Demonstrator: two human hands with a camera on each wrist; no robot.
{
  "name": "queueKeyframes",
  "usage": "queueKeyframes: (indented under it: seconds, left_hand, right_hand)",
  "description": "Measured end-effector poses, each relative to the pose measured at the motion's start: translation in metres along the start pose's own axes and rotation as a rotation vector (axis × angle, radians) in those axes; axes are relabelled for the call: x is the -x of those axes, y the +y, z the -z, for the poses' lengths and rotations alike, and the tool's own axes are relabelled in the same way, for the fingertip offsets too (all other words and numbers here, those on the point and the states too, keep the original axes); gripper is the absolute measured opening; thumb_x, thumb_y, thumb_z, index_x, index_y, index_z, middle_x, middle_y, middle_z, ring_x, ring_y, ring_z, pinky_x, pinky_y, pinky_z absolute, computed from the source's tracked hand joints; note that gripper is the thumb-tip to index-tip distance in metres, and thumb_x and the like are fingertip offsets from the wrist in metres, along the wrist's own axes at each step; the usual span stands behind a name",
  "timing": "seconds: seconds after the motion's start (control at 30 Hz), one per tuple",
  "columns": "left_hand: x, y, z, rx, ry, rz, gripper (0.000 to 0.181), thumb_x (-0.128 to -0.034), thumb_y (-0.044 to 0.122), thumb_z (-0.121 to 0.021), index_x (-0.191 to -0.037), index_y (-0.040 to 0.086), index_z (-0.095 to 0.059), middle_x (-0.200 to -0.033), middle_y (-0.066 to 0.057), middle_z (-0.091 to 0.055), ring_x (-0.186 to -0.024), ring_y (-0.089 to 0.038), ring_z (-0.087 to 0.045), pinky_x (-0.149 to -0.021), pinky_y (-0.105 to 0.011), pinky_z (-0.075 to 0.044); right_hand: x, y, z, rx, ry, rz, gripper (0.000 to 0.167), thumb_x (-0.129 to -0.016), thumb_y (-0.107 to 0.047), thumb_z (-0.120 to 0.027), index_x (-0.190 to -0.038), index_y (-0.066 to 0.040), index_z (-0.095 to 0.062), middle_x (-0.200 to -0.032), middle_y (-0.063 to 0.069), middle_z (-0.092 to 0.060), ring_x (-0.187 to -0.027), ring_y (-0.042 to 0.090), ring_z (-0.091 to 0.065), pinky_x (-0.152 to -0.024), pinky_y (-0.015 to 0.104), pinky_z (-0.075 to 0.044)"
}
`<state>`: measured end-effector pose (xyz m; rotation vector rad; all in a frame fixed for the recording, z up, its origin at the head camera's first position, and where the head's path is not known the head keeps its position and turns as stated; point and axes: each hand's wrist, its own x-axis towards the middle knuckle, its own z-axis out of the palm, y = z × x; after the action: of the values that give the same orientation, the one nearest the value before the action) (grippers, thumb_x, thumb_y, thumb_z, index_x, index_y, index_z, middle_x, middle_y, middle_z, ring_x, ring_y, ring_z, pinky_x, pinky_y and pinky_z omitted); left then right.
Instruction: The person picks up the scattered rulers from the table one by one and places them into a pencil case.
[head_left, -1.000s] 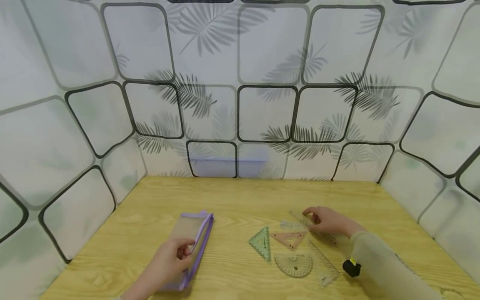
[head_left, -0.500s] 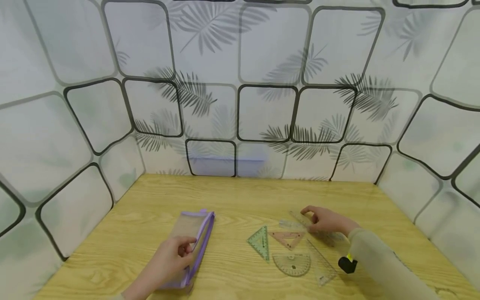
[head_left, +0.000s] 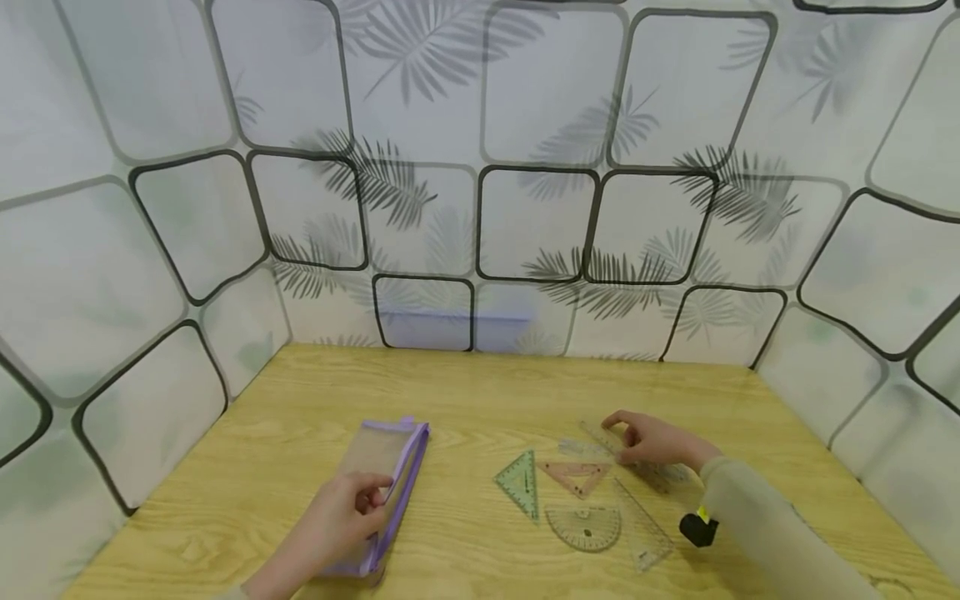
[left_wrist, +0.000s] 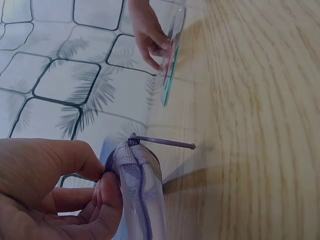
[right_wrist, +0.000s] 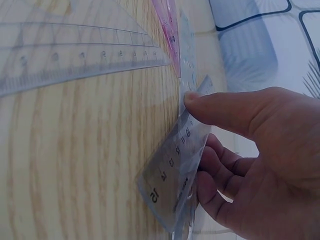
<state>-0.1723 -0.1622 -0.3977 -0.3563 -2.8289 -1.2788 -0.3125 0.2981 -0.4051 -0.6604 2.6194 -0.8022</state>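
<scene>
My left hand [head_left: 341,517] pinches the edge of a zip pouch [head_left: 378,446] with purple trim and see-through sides. In the left wrist view, thumb and finger meet at the pouch's top edge [left_wrist: 142,195], beside a purple zip pull [left_wrist: 167,142]. Over on the right, my right hand [head_left: 656,439] grips a clear ruler [right_wrist: 172,162], thumb on the near face and fingers behind. The ruler is tilted, its 15 end low in the right wrist view. Close by lie a pink set square [head_left: 555,471], a clear protractor [head_left: 585,533] and a clear set square [head_left: 648,542].
A green set square [head_left: 510,483] lies left of the pink one. Another clear flat piece [head_left: 573,447] lies behind it. A small black object with a yellow mark [head_left: 699,529] shows beside the right sleeve. Patterned cloth walls [head_left: 536,225] stand around the wooden table [head_left: 465,392].
Both hands keep nearly the same places and holds. The head view has shifted slightly.
</scene>
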Motion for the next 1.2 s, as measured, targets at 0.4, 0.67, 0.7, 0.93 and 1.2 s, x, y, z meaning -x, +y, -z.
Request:
queueKeyframes:
  seconds: [0.4,0.67,0.7,0.93,1.2]
  left_hand:
    - [0.0,0.001,0.001,-0.004,-0.008,-0.032,0.038,-0.0788,-0.001,-0.065,-0.115,-0.013,-0.066,-0.077,0.0,-0.058,-0.064,-0.001,-0.049,-0.053,-0.016,-0.047]
    - [0.0,0.001,0.0,-0.018,-0.013,-0.037,0.037,-0.0789,0.0,-0.066,-0.114,-0.011,-0.067,-0.076,0.001,-0.057,-0.063,0.0,-0.048,-0.053,-0.016,-0.046]
    - [0.0,0.001,0.0,-0.018,-0.013,-0.037,0.037,-0.0789,0.0,-0.066,-0.114,-0.011,-0.067,-0.076,0.001,-0.057,-0.063,0.0,-0.048,-0.053,-0.016,-0.046]
    - [-0.001,0.0,-0.001,-0.004,-0.015,-0.032,0.039,-0.078,-0.001,-0.065,-0.115,-0.012,-0.066,-0.078,0.0,-0.059,-0.065,0.0,-0.05,-0.054,-0.016,-0.048]
    - [-0.001,-0.001,0.0,0.0,-0.021,-0.023,0.041,-0.0771,-0.001,-0.065,-0.117,-0.012,-0.065,-0.08,-0.001,-0.06,-0.067,-0.001,-0.052,-0.055,-0.016,-0.05]
  right_hand:
    - [0.0,0.001,-0.004,-0.001,0.085,-0.044,0.051,-0.088,-0.018,-0.071,-0.133,0.0,-0.053,-0.08,0.003,-0.06,-0.062,0.013,-0.051,-0.054,0.028,-0.043]
    - [0.004,-0.004,-0.003,0.076,0.119,-0.051,0.047,-0.087,-0.02,-0.073,-0.127,-0.002,-0.058,-0.087,0.004,-0.06,-0.07,0.015,-0.051,-0.06,0.03,-0.043]
    - [0.005,-0.005,-0.003,0.085,0.118,-0.045,0.046,-0.087,-0.02,-0.073,-0.127,-0.002,-0.058,-0.088,0.004,-0.06,-0.072,0.015,-0.051,-0.061,0.03,-0.043]
    - [0.007,-0.009,0.002,0.127,0.087,-0.021,0.037,-0.092,-0.014,-0.065,-0.126,-0.002,-0.058,-0.09,0.004,-0.061,-0.072,0.014,-0.052,-0.06,0.03,-0.043]
    - [0.007,-0.015,0.003,0.125,0.053,-0.021,0.032,-0.094,-0.005,-0.056,-0.126,0.0,-0.06,-0.09,0.006,-0.064,-0.069,0.013,-0.053,-0.059,0.028,-0.043]
